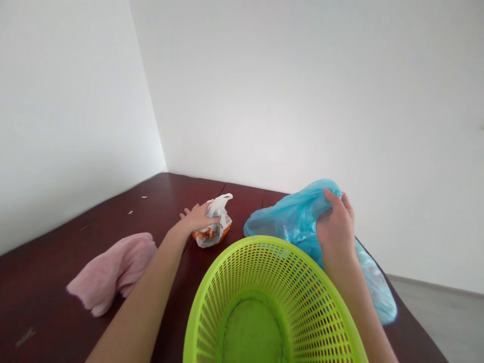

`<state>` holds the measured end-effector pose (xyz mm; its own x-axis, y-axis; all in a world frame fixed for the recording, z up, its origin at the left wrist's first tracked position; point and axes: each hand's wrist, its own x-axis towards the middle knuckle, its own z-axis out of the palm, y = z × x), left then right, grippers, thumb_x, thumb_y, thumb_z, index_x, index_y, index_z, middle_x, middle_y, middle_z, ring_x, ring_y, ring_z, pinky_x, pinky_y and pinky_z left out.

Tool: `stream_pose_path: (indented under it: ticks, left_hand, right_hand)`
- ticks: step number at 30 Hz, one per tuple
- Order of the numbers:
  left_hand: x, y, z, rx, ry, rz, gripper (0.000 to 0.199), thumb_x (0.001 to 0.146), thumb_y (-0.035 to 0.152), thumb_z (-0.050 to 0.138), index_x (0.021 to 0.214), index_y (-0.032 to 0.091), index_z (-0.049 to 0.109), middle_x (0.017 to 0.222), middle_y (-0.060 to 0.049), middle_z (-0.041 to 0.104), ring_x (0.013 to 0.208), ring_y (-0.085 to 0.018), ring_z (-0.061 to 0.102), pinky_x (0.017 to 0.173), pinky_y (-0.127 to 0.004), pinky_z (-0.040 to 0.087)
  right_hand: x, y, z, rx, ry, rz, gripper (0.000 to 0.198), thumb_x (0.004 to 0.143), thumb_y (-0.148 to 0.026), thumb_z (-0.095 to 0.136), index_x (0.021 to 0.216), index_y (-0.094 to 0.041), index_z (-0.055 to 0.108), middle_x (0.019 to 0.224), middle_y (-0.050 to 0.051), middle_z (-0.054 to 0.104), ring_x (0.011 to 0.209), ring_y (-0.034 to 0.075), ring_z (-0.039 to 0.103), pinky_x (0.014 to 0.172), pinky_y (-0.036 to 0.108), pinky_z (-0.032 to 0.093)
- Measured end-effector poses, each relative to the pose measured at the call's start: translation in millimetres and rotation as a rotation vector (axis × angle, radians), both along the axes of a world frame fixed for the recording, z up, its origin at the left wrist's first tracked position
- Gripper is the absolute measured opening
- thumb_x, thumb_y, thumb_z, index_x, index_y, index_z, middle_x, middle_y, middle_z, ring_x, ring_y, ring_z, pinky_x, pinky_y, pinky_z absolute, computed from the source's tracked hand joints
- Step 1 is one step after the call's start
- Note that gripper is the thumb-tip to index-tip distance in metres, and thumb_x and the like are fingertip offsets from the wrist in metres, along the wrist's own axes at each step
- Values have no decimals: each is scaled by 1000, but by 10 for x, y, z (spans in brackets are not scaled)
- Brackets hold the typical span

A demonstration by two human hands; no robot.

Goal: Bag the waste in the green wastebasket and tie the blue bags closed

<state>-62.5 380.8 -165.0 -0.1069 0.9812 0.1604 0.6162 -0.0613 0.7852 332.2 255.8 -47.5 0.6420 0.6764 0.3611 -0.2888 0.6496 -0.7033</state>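
My right hand (338,222) grips the upper edge of a thin blue plastic bag (291,212), lifting part of it behind the basket. The rest of that bag lies on the table to the right of my forearm. At the middle back, my left hand (198,218) is on a small crumpled white and orange plastic bag (215,227), with the thumb across it and the other fingers spread along its left side. A green plastic basket (264,242) stands in front, between my arms, with nothing inside the part I see.
A pink cloth (115,272) lies bunched on the dark red table (49,282), left of my left forearm. Small white scraps (144,197) are scattered at the left. White walls (283,91) border the table. Its right edge drops to a grey floor (434,307).
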Motion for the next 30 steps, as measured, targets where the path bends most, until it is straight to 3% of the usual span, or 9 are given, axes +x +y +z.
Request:
stream_pose_path:
  ticks: [3,6,11,14,16,18,23,27,30]
  left_hand:
    - [79,-147,198,-15,197,13,113,60,58,113,164,30,78,193,-29,43,180,-76,8,137,-97,2]
    - [216,-302,448,51,314,-81,111,84,63,102,181,31,60,201,-26,24,185,-67,2,139,-94,5]
    - [447,-662,840,280,86,-385,88,99,62,91,178,36,63,199,-13,37,188,-51,19,149,-81,-2]
    - [603,-923,1031,373,-190,-645,84,103,64,89,178,38,62,190,-11,55,180,-44,44,152,-68,24]
    - [701,-1058,1127,340,-347,-801,74,106,63,87,173,36,68,174,-13,71,162,-40,67,138,-58,53]
    - [767,-1136,1193,255,-401,-879,58,107,59,87,158,32,79,151,-13,85,135,-35,83,115,-47,68]
    - [762,-1113,1234,216,-462,-766,30,107,53,89,116,24,89,107,-6,90,92,-23,84,82,-31,67]
    - [721,-1026,1210,288,-599,-641,30,104,51,91,115,24,85,106,-5,89,95,-23,83,88,-32,67]
    - [705,-973,1187,343,-620,-545,30,104,50,90,116,24,85,106,-5,89,97,-23,83,89,-32,66]
  right_hand:
    - [-59,-122,92,-39,-44,162,42,81,-37,101,92,-28,62,94,-1,75,85,20,74,81,34,66]
    - [-88,-250,157,-38,-131,307,37,86,-43,97,93,-30,63,92,-1,74,86,23,75,83,40,68]
    - [-204,-488,184,-69,-352,580,36,90,-47,95,101,-32,64,96,-1,74,80,21,71,73,36,65]
    - [-280,-595,181,-94,-515,791,38,93,-48,97,104,-32,65,127,5,83,96,25,78,81,40,68]
    - [-306,-620,182,-84,-640,917,33,98,-46,95,109,-32,67,139,7,83,107,27,81,89,43,69]
    - [-315,-602,179,-60,-757,954,28,104,-43,91,121,-33,72,137,7,84,106,25,80,92,42,68]
    - [-289,-425,72,-82,-955,601,47,99,-42,97,140,-34,75,135,7,82,118,27,76,105,43,63]
    - [-222,-243,-154,-278,-1122,282,55,83,-48,106,133,-37,83,131,8,84,126,39,73,119,60,55]
    - [-142,-124,-304,-390,-1182,74,34,81,-41,102,113,-38,90,116,9,86,117,42,72,115,67,51]
